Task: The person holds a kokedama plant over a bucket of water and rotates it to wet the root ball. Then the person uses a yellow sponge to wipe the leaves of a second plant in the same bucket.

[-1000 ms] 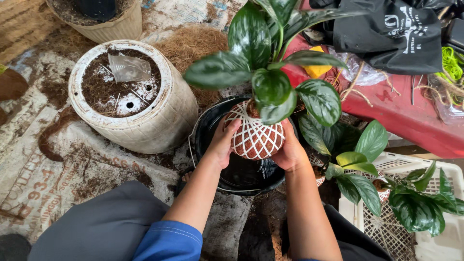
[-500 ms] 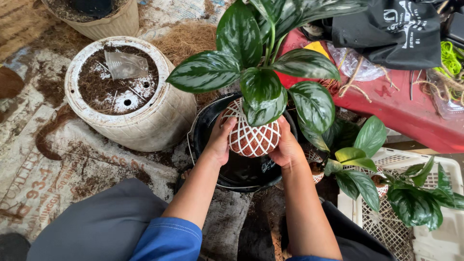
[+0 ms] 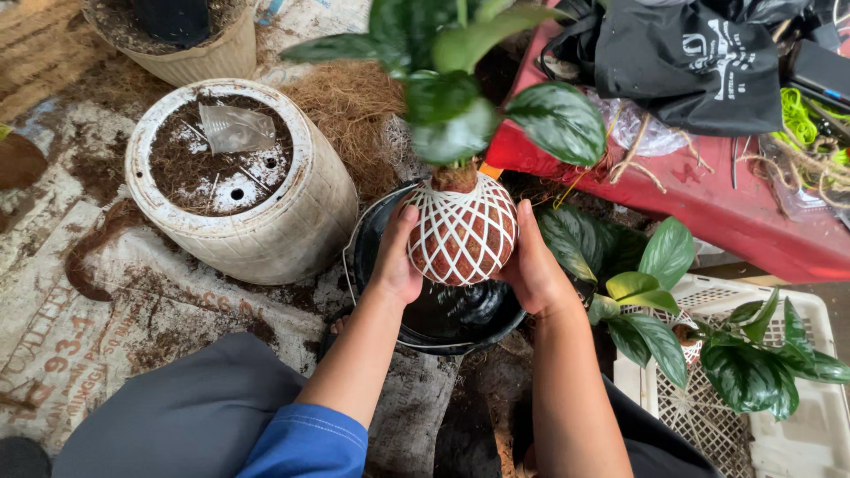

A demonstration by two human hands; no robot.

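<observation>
Around the black basin (image 3: 390,265) was where everything sat, so I'll place it all from there. Biggest thing was the dirty printed sheet (image 3: 80,327) spread under it, running off to the basin's left with soil smeared across it. Up and to the basin's right lay a red mat (image 3: 735,212) with a black bag (image 3: 699,62) on its far end. Just left of the basin, nearly touching its rim, stood a white drum (image 3: 266,230) turned bottom-up, with crumbs of soil and a crumpled bit of clear plastic (image 3: 235,128) on top. To the basin's right, down low, was a white crate (image 3: 797,434) with leafy cuttings (image 3: 708,345) lying in it. Behind the basin was a heap of brown coir (image 3: 350,102), and further back than the drum a beige pot (image 3: 199,57).

Right over the basin, lifted clear of it, was the plant (image 3: 478,97), its root ball (image 3: 462,232) wrapped in white netting. Top leaves were blurred, so I couldn't tell much detail there. The left hand (image 3: 398,257) was cupped against the ball's left side and the right hand (image 3: 531,261) against its right side, both gripping it between them with thumbs up along the net. The basin looked dark and wet inside.
</observation>
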